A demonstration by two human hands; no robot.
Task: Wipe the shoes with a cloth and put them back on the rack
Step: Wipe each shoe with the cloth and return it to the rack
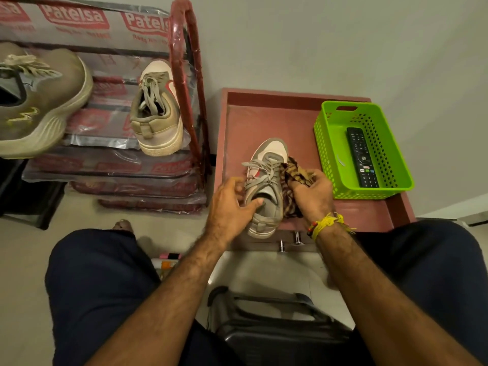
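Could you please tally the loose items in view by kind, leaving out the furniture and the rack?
Shoes: 3 (one held by the left hand on the small table, one on the rack at right, one at left)
Cloths: 1, in the right hand, striped
Baskets: 1, green
Remote controls: 1
Total: 6

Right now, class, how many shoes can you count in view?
3: one shoe held on the red table, one sneaker on the rack's right, one large sneaker far left. Others may be hidden.
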